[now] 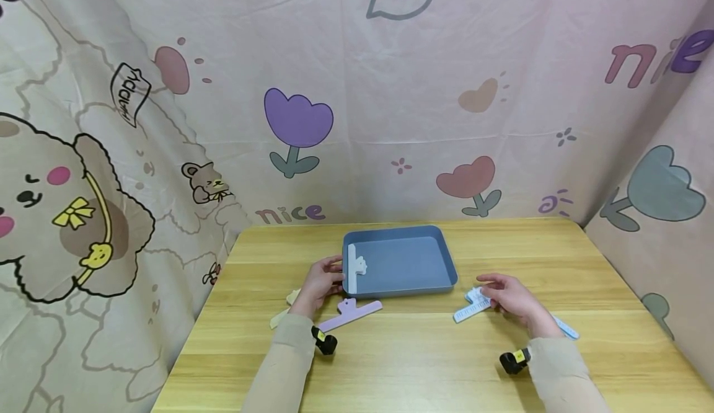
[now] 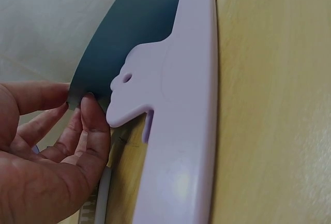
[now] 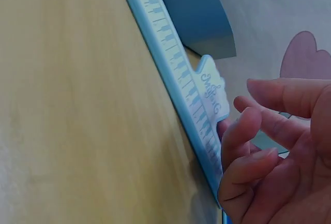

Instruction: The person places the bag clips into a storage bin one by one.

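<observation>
My left hand (image 1: pixel 321 281) is at the left wall of a shallow blue-grey tray (image 1: pixel 398 291), its fingers lightly curved and touching the wall near the front corner. A white clip (image 1: pixel 352 270) lies inside the tray along its left side. Just below that hand is a lilac clip (image 2: pixel 176 125) on the table. Partly behind the left wrist shows a cream clip (image 1: pixel 277 319). My right hand (image 1: pixel 510 298) hovers with loosely bent, spread fingers at a light-blue clip (image 3: pixel 178 74) printed with piano keys; some fingertips are hidden behind its handle.
Another blue clip (image 1: pixel 566 327) lies partly hidden beside the right wrist. Wood-grain table (image 1: pixel 424 363) runs under everything. A printed cloth (image 1: pixel 385 90) hangs behind and along both sides. The tray's raised rim faces up.
</observation>
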Motion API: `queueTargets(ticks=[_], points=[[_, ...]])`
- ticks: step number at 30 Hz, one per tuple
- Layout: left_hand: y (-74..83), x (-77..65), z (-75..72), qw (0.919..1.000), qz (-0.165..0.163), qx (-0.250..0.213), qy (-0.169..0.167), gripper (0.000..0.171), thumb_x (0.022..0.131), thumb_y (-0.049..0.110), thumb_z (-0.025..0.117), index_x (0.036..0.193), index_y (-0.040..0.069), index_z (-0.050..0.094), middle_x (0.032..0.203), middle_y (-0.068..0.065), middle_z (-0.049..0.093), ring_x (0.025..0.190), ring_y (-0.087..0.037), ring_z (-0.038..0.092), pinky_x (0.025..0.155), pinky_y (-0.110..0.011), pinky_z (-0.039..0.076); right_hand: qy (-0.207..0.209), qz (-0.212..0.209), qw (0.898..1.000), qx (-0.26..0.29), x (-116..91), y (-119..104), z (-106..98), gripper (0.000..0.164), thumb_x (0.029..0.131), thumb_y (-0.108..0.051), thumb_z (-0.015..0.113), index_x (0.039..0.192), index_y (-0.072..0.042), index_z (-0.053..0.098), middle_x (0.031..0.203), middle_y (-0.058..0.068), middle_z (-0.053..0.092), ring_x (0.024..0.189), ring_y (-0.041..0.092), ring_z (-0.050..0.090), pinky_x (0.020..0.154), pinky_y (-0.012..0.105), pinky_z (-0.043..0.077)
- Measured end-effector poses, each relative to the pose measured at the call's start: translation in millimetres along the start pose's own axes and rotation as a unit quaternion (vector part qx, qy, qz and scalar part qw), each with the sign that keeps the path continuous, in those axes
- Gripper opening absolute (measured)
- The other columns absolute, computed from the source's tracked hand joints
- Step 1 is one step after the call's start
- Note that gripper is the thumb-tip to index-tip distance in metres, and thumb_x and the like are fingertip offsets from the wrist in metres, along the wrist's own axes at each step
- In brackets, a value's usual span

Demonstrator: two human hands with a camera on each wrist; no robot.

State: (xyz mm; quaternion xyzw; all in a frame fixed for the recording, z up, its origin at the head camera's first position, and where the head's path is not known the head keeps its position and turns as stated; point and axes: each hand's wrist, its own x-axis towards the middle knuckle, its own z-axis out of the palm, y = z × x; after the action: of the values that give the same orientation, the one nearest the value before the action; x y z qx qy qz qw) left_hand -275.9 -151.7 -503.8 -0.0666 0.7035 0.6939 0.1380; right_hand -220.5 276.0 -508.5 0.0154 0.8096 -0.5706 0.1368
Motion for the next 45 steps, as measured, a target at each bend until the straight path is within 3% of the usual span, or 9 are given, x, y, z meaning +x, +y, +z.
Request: queueTargets(ticks=[8,16,28,40,45], points=[[-12.7,9.1,-0.3,0.9998,0.003,-0.005,0.021,0.053,0.082,-0.009,0.054,0.132,0.008,0.046,0.119,-0.020,0.051,0.084,-0.030,0.057,0.062,-0.033,0.050,0.002,0.002,1.000,0.001,0,3,3,0.040,0.085,0.001,0.054,0.125,0.004,0.047,0.095,0.015,0.056,0.057,0.016,0.045,0.042,0.022,0.036],[-12.9,8.9,0.2,0.9996,0.007,-0.003,0.026,0.053,0.082,-0.009,0.054,0.131,0.008,0.047,0.118,-0.020,0.052,0.083,-0.029,0.057,0.062,-0.033,0.050,0.006,0.006,1.000,0.013,1,2,5,0.039,0.081,0.004,0.058,0.119,0.005,0.051,0.086,0.016,0.055,0.053,0.012,0.041,0.040,0.019,0.030],[-11.6,8.0,0.0,0.9996,0.009,-0.009,0.027,0.052,0.082,-0.009,0.054,0.131,0.008,0.047,0.117,-0.019,0.053,0.081,-0.028,0.057,0.061,-0.034,0.050,0.018,0.018,0.999,-0.029,0,1,7,0.025,0.087,-0.004,0.056,0.110,0.003,0.060,0.083,0.010,0.058,0.047,0.008,0.035,0.039,0.020,0.031],[-11.4,8.1,0.6,0.9996,0.007,-0.007,0.028,0.051,0.082,-0.009,0.054,0.130,0.007,0.048,0.116,-0.019,0.053,0.080,-0.028,0.057,0.060,-0.033,0.050,0.009,0.003,1.000,-0.008,0,-2,8,0.022,0.088,-0.008,0.057,0.106,0.004,0.056,0.084,0.009,0.053,0.050,0.009,0.037,0.042,0.020,0.032],[-10.7,7.9,0.8,0.9995,0.008,-0.008,0.029,0.052,0.082,-0.009,0.054,0.131,0.007,0.047,0.116,-0.020,0.053,0.080,-0.028,0.057,0.060,-0.033,0.050,-0.008,-0.002,1.000,0.009,-1,-8,9,0.023,0.090,-0.011,0.054,0.107,0.004,0.053,0.073,0.007,0.048,0.049,0.010,0.036,0.040,0.020,0.030]])
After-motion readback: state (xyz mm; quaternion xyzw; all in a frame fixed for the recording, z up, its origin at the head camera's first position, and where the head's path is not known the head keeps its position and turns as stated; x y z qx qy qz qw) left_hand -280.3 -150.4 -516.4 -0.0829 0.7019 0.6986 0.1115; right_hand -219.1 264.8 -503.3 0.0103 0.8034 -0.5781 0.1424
